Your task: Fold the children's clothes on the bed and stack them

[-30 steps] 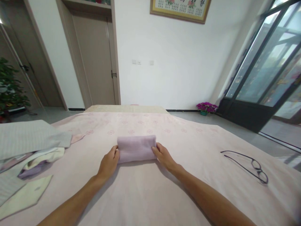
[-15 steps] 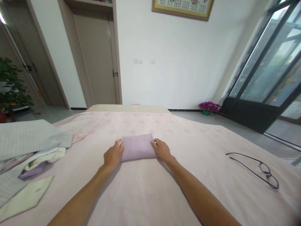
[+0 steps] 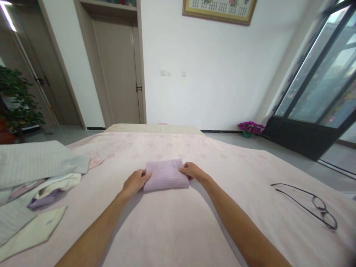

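A folded lilac ribbed cloth [image 3: 167, 176], flat and rectangular, lies in front of me on the pale pink bedsheet [image 3: 172, 230]. My left hand [image 3: 137, 180] is closed on its left edge, thumb on top and fingers curled underneath. At the opposite edge, my right hand [image 3: 191, 171] pinches the cloth the same way, near the upper right corner. What kind of garment or cloth it is, the folds do not show.
To the left lies a pile of clothes [image 3: 41, 163], striped grey, cream and purple, with a flat cream folded piece [image 3: 36, 231] before it. Eyeglasses [image 3: 317, 200] rest unfolded at the right. Beyond the sheet stand a door [image 3: 118, 70] and magenta flowers [image 3: 251, 127].
Both hands have gone from resting at the cloth's sides to gripping its edges, thumbs now on top. The view has shifted slightly, and the cloth stays in place.
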Tool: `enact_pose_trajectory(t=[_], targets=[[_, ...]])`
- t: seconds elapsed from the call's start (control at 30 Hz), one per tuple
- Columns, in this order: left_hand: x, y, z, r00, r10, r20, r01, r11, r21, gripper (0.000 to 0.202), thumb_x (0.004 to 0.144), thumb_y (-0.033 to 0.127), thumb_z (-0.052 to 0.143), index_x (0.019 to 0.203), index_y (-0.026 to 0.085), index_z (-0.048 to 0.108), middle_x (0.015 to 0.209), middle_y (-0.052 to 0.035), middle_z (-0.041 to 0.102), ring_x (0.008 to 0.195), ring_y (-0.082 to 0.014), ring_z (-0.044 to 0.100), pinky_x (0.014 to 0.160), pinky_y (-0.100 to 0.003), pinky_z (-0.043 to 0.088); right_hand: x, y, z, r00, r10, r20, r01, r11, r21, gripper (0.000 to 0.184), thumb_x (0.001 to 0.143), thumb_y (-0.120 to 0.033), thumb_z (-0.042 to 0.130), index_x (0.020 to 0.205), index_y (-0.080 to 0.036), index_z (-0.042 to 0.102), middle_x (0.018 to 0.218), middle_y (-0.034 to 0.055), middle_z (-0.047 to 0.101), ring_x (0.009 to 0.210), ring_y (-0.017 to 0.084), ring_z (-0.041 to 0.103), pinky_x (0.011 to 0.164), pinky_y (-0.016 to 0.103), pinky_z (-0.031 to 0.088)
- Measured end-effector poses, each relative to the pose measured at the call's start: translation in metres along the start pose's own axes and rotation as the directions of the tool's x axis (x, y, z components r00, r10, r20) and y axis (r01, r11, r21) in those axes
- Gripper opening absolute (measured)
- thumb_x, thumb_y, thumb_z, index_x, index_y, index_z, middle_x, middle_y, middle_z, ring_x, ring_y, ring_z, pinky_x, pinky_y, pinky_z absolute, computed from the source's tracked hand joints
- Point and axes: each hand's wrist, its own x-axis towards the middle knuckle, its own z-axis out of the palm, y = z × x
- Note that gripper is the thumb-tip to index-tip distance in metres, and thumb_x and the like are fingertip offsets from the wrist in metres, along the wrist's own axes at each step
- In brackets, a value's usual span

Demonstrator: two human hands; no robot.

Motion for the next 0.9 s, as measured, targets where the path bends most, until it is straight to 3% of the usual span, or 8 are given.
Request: enact_pose_trajectory(t=[0.13, 0.23, 0.3, 0.37, 0.47, 0.63, 0.77, 0.9], targets=[[-0.003, 0.007, -0.005, 1.0, 0.026, 0.01, -0.024, 0.99, -0.142, 0.028, 0.078, 0.039, 0.056, 0.093, 0.016, 0.061, 0.086, -0.0066, 0.071, 0.07, -0.0188, 0.065, 0.06, -0.028, 0.047, -0.013, -0.005, -0.004, 0.999, -0.051, -0.004, 0.051, 0.976, 0.214, 0.021, 0.074, -0.032, 0.066, 0.084, -0.02, 0.052, 0.053, -0.0082, 0.048, 0.042, 0.008, 0.044, 0.042, 0.019, 0.034], [-0.007, 0.012, -0.016, 0.973, 0.173, -0.152, -0.205, 0.951, -0.23, 0.027, 0.072, 0.033, 0.059, 0.094, 0.018, 0.057, 0.087, -0.002, 0.067, 0.067, -0.014, 0.06, 0.06, -0.025, 0.046, -0.022, -0.009, -0.01, 0.971, -0.196, -0.137, 0.232, 0.909, 0.347, 0.043, 0.068, -0.027, 0.067, 0.108, -0.02, 0.051, 0.08, -0.0022, 0.064, 0.052, 0.009, 0.053, 0.048, 0.022, 0.044], [-0.011, 0.012, -0.022, 0.921, 0.283, -0.266, -0.338, 0.921, -0.193, 0.025, 0.069, 0.027, 0.06, 0.092, 0.02, 0.057, 0.082, 0.001, 0.064, 0.065, -0.0127, 0.056, 0.061, -0.024, 0.045, -0.03, -0.009, -0.011, 0.909, -0.324, -0.263, 0.39, 0.883, 0.26, 0.053, 0.066, -0.023, 0.066, 0.116, -0.022, 0.049, 0.099, 0.0016, 0.066, 0.065, 0.012, 0.059, 0.06, 0.025, 0.05], [-0.018, 0.009, -0.025, 0.881, 0.382, -0.278, -0.421, 0.902, -0.096, 0.022, 0.069, 0.024, 0.059, 0.091, 0.021, 0.057, 0.08, 0.0017, 0.062, 0.068, -0.0135, 0.055, 0.064, -0.024, 0.045, -0.04, -0.003, -0.008, 0.835, -0.446, -0.323, 0.491, 0.868, 0.071, 0.043, 0.067, -0.02, 0.063, 0.109, -0.023, 0.053, 0.1, 0.0021, 0.065, 0.077, 0.015, 0.061, 0.072, 0.027, 0.051], [-0.031, 0.0, -0.024, 0.838, 0.537, -0.094, -0.536, 0.844, 0.039, 0.014, 0.075, 0.02, 0.056, 0.089, 0.023, 0.059, 0.089, -0.0017, 0.064, 0.082, -0.0166, 0.058, 0.074, -0.027, 0.047, -0.06, 0.013, -0.001, 0.768, -0.579, -0.274, 0.562, 0.814, -0.145, 0.027, 0.072, -0.017, 0.057, 0.098, -0.023, 0.055, 0.096, 0.0023, 0.062, 0.086, 0.017, 0.059, 0.081, 0.029, 0.049], [-0.047, -0.008, -0.026, 0.749, 0.648, 0.137, -0.662, 0.74, 0.12, 0.018, 0.079, 0.008, 0.045, 0.076, 0.022, 0.056, 0.094, -0.0041, 0.064, 0.09, -0.0166, 0.059, 0.082, -0.027, 0.047, -0.081, 0.033, -0.002, 0.756, -0.653, -0.034, 0.618, 0.731, -0.29, 0.036, 0.066, -0.006, 0.051, 0.096, -0.024, 0.057, 0.104, 0.0034, 0.062, 0.094, 0.019, 0.06, 0.085, 0.028, 0.047], [-0.052, -0.008, -0.029, 0.777, 0.629, -0.018, -0.627, 0.776, 0.065, 0.026, 0.078, 0.003, 0.036, 0.076, 0.022, 0.054, 0.093, -0.0031, 0.063, 0.093, -0.0155, 0.06, 0.085, -0.027, 0.047, -0.081, 0.034, -0.011, 0.729, -0.676, -0.106, 0.629, 0.723, -0.287, 0.045, 0.059, 0.001, 0.039, 0.09, -0.024, 0.061, 0.097, 0.003, 0.064, 0.097, 0.019, 0.06, 0.092, 0.032, 0.046], [-0.066, 0.004, -0.026, 0.709, 0.686, -0.165, -0.683, 0.725, 0.081, 0.024, 0.091, 0.011, 0.038, 0.099, 0.021, 0.059, 0.106, -0.0052, 0.063, 0.104, -0.0175, 0.059, 0.095, -0.033, 0.046, -0.087, 0.03, -0.008, 0.618, -0.73, -0.29, 0.673, 0.683, -0.285, 0.047, 0.059, 0.002, 0.038, 0.091, -0.023, 0.063, 0.093, 0.0046, 0.063, 0.096, 0.021, 0.058, 0.09, 0.037, 0.046]])
